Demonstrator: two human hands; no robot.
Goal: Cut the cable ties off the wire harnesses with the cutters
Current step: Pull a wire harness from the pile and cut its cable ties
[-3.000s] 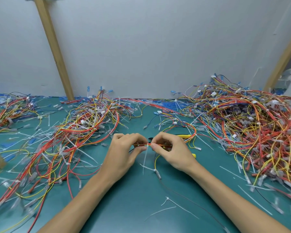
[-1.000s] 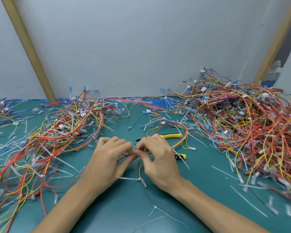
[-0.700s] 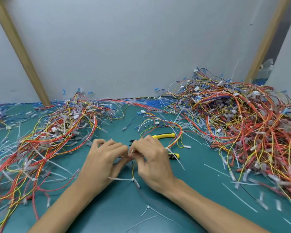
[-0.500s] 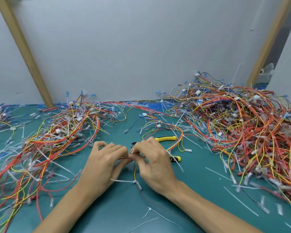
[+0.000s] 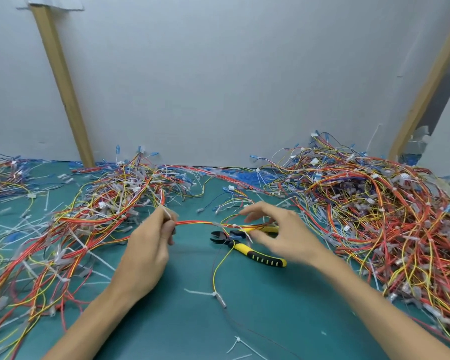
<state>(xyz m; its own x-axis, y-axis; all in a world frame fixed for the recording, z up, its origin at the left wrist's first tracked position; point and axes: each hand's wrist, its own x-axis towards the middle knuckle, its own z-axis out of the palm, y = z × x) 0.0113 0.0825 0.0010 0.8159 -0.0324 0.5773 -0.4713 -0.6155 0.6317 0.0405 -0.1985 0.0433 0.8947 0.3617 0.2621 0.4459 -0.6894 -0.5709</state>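
A wire harness [image 5: 195, 222] is pinched by the left grip [image 5: 148, 245] and held just above the surface [image 5: 192, 320]. The right grip [image 5: 283, 235] is open, with fingers spread, over the cutters [image 5: 260, 255] (which lie under the harness). Next, the cutters probably have to be picked up and brought to a cable tie [image 5: 217, 224].
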